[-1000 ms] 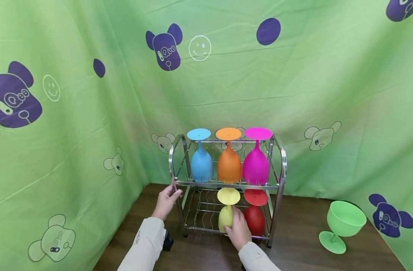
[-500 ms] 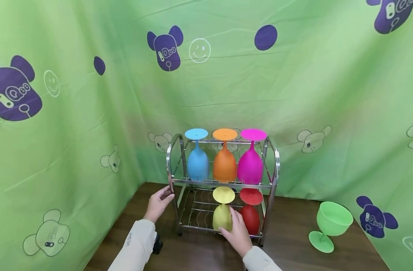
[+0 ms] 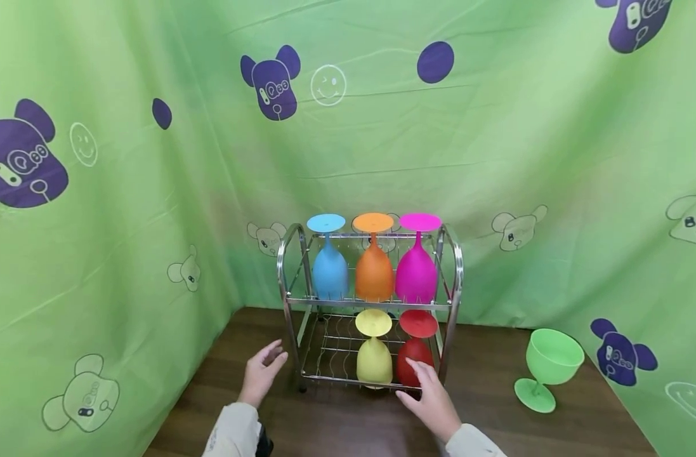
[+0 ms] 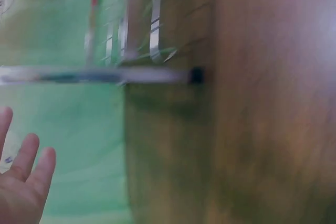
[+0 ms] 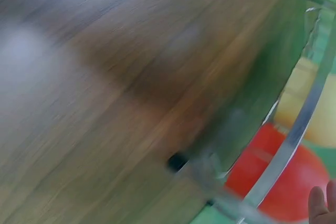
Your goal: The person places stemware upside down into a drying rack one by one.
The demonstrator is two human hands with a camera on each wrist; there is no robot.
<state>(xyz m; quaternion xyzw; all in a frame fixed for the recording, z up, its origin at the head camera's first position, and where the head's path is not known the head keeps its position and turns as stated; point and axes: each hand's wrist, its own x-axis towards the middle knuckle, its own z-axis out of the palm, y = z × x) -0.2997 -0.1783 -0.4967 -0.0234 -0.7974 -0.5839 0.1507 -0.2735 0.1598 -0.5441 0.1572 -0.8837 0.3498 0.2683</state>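
A two-tier metal rack (image 3: 370,304) stands on the table. Its upper tier holds upside-down blue (image 3: 330,271), orange (image 3: 374,274) and magenta (image 3: 417,273) goblets. On the lower tier a yellow goblet (image 3: 374,363) and a red goblet (image 3: 414,360) also stand bowl-down. My right hand (image 3: 433,401), fingers loosely spread, is in front of the red goblet and holds nothing. To the left of the rack, apart from its post, my left hand (image 3: 261,373) is empty, fingers relaxed. The left wrist view shows its spread fingertips (image 4: 44,166) near a rack leg.
A light green goblet (image 3: 555,357) stands upright on the wooden table (image 3: 490,381), right of the rack. Green patterned cloth (image 3: 348,152) hangs behind and at both sides. The lower tier's left section shows bare wires.
My right hand has let go of the yellow goblet and moved right and back from it. My left hand has come off the rack's left post and dropped lower. The view has shifted slightly.
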